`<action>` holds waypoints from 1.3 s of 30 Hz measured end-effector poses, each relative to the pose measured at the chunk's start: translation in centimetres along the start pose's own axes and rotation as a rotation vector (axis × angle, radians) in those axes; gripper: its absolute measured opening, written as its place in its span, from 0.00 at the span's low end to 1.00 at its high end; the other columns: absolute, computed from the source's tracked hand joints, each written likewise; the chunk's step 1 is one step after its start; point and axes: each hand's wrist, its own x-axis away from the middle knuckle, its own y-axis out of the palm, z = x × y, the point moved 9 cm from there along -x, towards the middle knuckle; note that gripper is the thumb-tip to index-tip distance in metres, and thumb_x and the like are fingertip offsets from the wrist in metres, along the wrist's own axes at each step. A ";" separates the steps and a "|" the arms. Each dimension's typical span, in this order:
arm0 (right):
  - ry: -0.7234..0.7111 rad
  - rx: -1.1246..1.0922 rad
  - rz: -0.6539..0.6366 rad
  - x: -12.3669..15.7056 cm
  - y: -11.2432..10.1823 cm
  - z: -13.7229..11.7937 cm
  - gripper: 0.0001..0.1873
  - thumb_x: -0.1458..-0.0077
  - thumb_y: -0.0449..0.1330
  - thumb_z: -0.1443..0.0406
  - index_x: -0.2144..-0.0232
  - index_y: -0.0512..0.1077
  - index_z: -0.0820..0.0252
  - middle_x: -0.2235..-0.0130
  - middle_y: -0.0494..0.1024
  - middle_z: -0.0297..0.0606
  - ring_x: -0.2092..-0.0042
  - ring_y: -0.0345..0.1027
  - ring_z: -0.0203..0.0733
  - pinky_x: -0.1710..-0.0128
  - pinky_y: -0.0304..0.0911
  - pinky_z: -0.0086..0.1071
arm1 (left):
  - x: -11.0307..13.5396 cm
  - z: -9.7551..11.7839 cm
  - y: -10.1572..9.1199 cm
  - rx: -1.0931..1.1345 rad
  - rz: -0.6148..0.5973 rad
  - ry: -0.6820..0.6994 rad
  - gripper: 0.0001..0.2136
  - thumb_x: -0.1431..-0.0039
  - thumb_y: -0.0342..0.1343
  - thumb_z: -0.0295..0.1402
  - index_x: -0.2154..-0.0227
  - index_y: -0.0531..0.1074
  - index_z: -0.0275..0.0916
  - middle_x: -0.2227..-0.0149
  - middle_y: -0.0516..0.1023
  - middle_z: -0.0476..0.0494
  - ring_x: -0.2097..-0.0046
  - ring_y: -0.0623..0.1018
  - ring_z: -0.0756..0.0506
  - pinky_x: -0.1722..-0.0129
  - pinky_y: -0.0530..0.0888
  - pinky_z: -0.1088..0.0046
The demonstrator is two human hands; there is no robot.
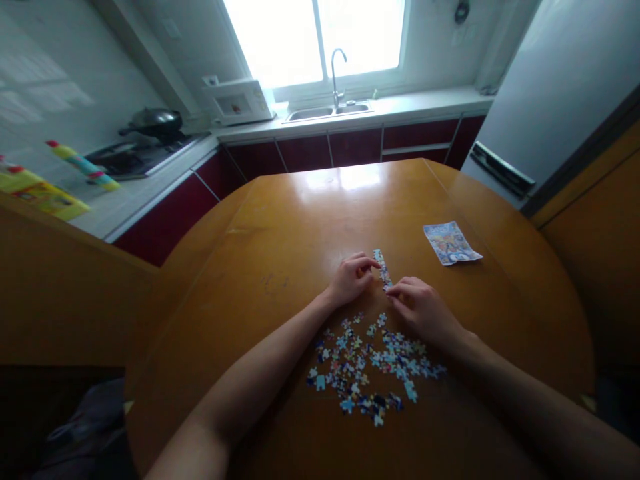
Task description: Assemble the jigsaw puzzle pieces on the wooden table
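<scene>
A narrow strip of joined jigsaw puzzle pieces (383, 267) lies on the wooden table, running away from me. My left hand (351, 279) rests at its left side, index finger reaching out to touch the strip's edge and the thumb apart below it. Nothing shows in that hand's grasp. At the strip's near end, my right hand (423, 305) has thumb and forefinger pinched on a small puzzle piece (387, 289), partly hidden by the fingertips. Closer to me, between my forearms, loose jigsaw pieces (355, 360) in light blue, dark blue and mixed colours are scattered in a heap.
A creased picture sheet (453, 243) lies right of the strip on the table (280, 227). Beyond the table are a sink (311, 114) with a tap, a white microwave (241, 101), a stove with a pan (157, 121), bottles at left, and a fridge (545, 93) at right.
</scene>
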 end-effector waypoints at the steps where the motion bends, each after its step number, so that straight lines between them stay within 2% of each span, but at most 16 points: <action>1: 0.028 0.000 0.003 -0.1 -0.2 0.5 0.07 0.41 0.58 0.68 0.66 0.77 0.57 0.65 0.77 0.40 0.61 0.69 0.44 0.60 0.64 0.38 | 0.0 0.0 0.0 0.000 -0.003 -0.002 0.13 0.44 0.51 0.20 0.63 0.79 0.37 0.71 0.70 0.48 0.70 0.68 0.52 0.70 0.66 0.77; 6: 0.111 0.013 0.028 -0.3 -1.4 2.1 0.07 0.42 0.59 0.65 0.67 0.78 0.58 0.67 0.77 0.40 0.65 0.69 0.43 0.64 0.64 0.36 | 0.0 -0.2 0.2 0.001 -0.019 -0.004 0.13 0.45 0.52 0.20 0.63 0.79 0.37 0.70 0.71 0.48 0.70 0.68 0.52 0.70 0.67 0.77; 10: 0.106 -0.006 0.024 -0.4 -1.3 2.0 0.07 0.42 0.59 0.66 0.67 0.78 0.58 0.67 0.77 0.40 0.65 0.69 0.42 0.64 0.64 0.36 | 0.0 -0.2 0.2 -0.008 -0.023 0.000 0.13 0.44 0.51 0.20 0.64 0.79 0.37 0.70 0.71 0.48 0.70 0.68 0.53 0.70 0.67 0.77; 12: 0.038 -0.035 0.013 -0.1 -0.8 0.6 0.07 0.41 0.58 0.67 0.66 0.77 0.57 0.65 0.76 0.40 0.63 0.69 0.43 0.62 0.65 0.37 | 0.0 -0.1 0.2 -0.008 -0.021 0.003 0.13 0.45 0.51 0.20 0.63 0.79 0.37 0.69 0.71 0.48 0.70 0.68 0.53 0.70 0.67 0.78; 14: -0.081 -0.058 -0.019 0.5 0.3 -1.8 0.07 0.41 0.58 0.68 0.64 0.77 0.57 0.63 0.76 0.40 0.59 0.68 0.43 0.58 0.65 0.38 | 0.0 -0.1 0.3 -0.002 -0.021 0.006 0.13 0.45 0.51 0.20 0.63 0.79 0.37 0.69 0.72 0.48 0.70 0.68 0.53 0.70 0.67 0.78; 19: -0.399 -0.048 -0.245 3.7 4.7 -8.6 0.06 0.40 0.59 0.66 0.63 0.77 0.56 0.61 0.74 0.41 0.59 0.64 0.43 0.58 0.64 0.37 | 0.0 -0.2 0.3 -0.002 -0.013 0.008 0.13 0.45 0.51 0.20 0.64 0.79 0.36 0.69 0.71 0.48 0.70 0.68 0.53 0.70 0.67 0.78; 22: -0.490 0.020 -0.334 4.8 6.3 -10.0 0.07 0.40 0.60 0.67 0.60 0.77 0.55 0.58 0.74 0.41 0.56 0.63 0.44 0.55 0.63 0.38 | 0.0 -0.3 0.3 -0.006 -0.007 0.003 0.12 0.45 0.52 0.20 0.64 0.79 0.36 0.69 0.71 0.48 0.70 0.68 0.53 0.70 0.67 0.78; 25: -0.427 0.048 -0.260 3.8 5.5 -8.7 0.09 0.39 0.58 0.69 0.59 0.77 0.55 0.59 0.74 0.41 0.58 0.63 0.44 0.56 0.63 0.39 | 0.0 -0.3 0.3 0.005 -0.007 0.001 0.13 0.44 0.52 0.20 0.64 0.79 0.37 0.69 0.71 0.48 0.70 0.68 0.53 0.69 0.67 0.78; 31: -0.165 0.023 -0.016 0.7 0.8 -3.3 0.10 0.39 0.56 0.71 0.62 0.77 0.56 0.62 0.76 0.41 0.58 0.65 0.46 0.57 0.64 0.40 | 0.0 -0.3 0.4 0.011 -0.028 0.012 0.13 0.44 0.51 0.20 0.63 0.79 0.37 0.68 0.72 0.48 0.69 0.69 0.53 0.68 0.68 0.78; 35: -0.084 0.023 0.032 0.1 -1.0 -1.5 0.08 0.40 0.57 0.69 0.64 0.77 0.56 0.64 0.76 0.40 0.59 0.68 0.45 0.58 0.65 0.40 | 0.0 -0.3 0.4 0.007 -0.030 -0.004 0.13 0.44 0.51 0.20 0.63 0.79 0.37 0.69 0.72 0.48 0.70 0.69 0.53 0.70 0.67 0.78; 39: -0.026 0.029 0.007 -0.1 -1.5 -0.2 0.07 0.41 0.59 0.69 0.65 0.78 0.57 0.64 0.77 0.40 0.59 0.69 0.45 0.57 0.65 0.39 | -0.1 -0.2 0.4 -0.002 -0.033 -0.006 0.13 0.44 0.51 0.20 0.64 0.79 0.37 0.70 0.71 0.48 0.70 0.68 0.53 0.70 0.67 0.78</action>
